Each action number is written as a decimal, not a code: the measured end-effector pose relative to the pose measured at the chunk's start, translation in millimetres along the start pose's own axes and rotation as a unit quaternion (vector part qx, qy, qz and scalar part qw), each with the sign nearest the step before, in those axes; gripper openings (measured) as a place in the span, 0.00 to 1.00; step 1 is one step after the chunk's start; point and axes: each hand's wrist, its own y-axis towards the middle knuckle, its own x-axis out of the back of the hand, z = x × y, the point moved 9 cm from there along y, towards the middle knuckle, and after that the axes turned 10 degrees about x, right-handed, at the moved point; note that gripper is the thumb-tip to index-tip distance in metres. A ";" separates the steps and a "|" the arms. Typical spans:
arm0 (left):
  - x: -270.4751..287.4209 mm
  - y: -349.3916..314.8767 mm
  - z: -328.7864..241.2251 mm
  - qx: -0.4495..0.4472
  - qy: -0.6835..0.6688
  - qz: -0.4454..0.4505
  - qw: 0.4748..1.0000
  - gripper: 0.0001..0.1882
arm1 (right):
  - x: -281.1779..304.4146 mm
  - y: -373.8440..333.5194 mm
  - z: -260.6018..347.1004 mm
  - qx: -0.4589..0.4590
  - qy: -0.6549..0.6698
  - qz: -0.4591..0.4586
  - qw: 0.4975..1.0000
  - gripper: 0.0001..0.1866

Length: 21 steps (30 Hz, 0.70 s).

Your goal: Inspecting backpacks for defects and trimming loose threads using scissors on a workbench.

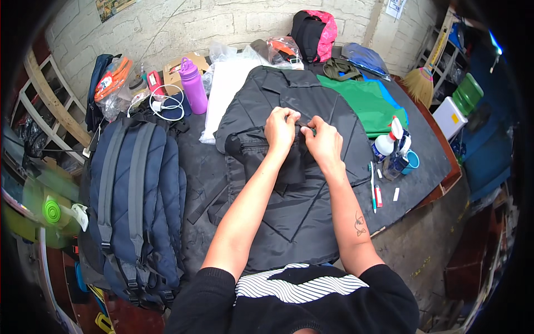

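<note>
Spread over the dark table lies a large black fabric bag (303,209), with stitched seams and a strap at its left side. A small black pocket-like piece (257,158) with an edge like a zipper rests on its middle. My left hand (280,131) pinches the black fabric at the top of this piece. Close beside it, my right hand (324,143) is also closed, fingertips on the same fabric. The fingertips nearly meet, and the exact bit between them is too small to make out.
Left stands a navy backpack (139,206); behind it are a purple bottle (193,89) and white cable (175,103). Right are green fabric (350,100), a spray bottle (385,146), a blue cup (410,161) and a toothbrush (373,186). A pink-and-black backpack (314,36) stands against the wall.
</note>
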 end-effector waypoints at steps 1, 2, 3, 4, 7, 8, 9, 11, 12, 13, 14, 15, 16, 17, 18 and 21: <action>0.2 0.3 0.4 0.000 0.000 0.000 1.000 0.07 | -0.7 0.5 -1.7 -0.010 0.007 0.011 1.000 0.13; -0.1 0.4 0.8 0.000 0.001 0.003 1.000 0.07 | 0.6 0.4 -0.9 -0.010 0.008 0.011 1.000 0.13; -0.4 0.7 1.2 -0.001 0.001 0.006 1.000 0.07 | 1.4 -0.9 -2.1 -0.022 0.011 0.014 1.000 0.12; -0.5 0.0 0.4 -0.001 0.001 0.006 1.000 0.07 | 2.2 -2.5 -3.8 -0.034 0.015 0.016 0.999 0.12; -0.8 -2.8 -3.7 -0.005 -0.005 0.009 1.000 0.07 | 3.3 -0.3 1.2 -0.016 0.001 0.012 1.000 0.12; -0.9 -4.2 -5.6 0.000 -0.004 0.013 1.000 0.07 | 2.6 0.1 0.8 -0.017 0.000 0.011 1.000 0.12; -1.6 -5.2 -6.1 0.005 -0.003 0.017 1.000 0.08 | 2.0 1.0 3.1 -0.003 -0.011 0.011 1.000 0.11; -2.4 -4.8 -4.0 0.001 -0.012 0.014 1.000 0.08 | 2.4 4.1 6.3 0.013 -0.021 0.011 1.000 0.11; -2.5 -4.6 -3.4 -0.004 -0.021 0.012 1.000 0.08 | 6.0 5.3 5.8 0.016 -0.025 0.002 1.000 0.11; -2.1 -4.4 -3.5 -0.003 -0.021 0.012 1.000 0.08 | 8.7 6.1 5.5 0.019 -0.028 -0.007 0.999 0.11; 0.0 -4.4 -4.3 -0.007 -0.031 0.004 0.999 0.08 | 9.9 5.5 5.7 0.019 -0.027 -0.006 0.999 0.11; 2.0 -4.5 -5.2 -0.010 -0.041 -0.004 0.999 0.08 | 10.6 4.1 5.1 0.014 -0.020 -0.003 1.000 0.11; 0.4 -4.7 -5.4 -0.010 -0.042 -0.003 0.999 0.08 | 11.5 3.1 3.5 0.008 -0.014 -0.001 1.000 0.10; -1.6 -4.7 -4.8 -0.005 -0.046 -0.001 0.999 0.08 | 10.5 2.9 2.5 0.007 -0.015 -0.001 1.000 0.10; -3.4 -4.7 -4.2 0.000 -0.050 0.001 0.999 0.08 | 8.2 2.9 3.2 0.018 -0.023 -0.002 1.000 0.10; -0.6 -3.4 -4.2 -0.035 -0.052 -0.013 0.998 0.10 | 2.1 4.7 1.1 0.012 -0.019 0.008 1.000 0.10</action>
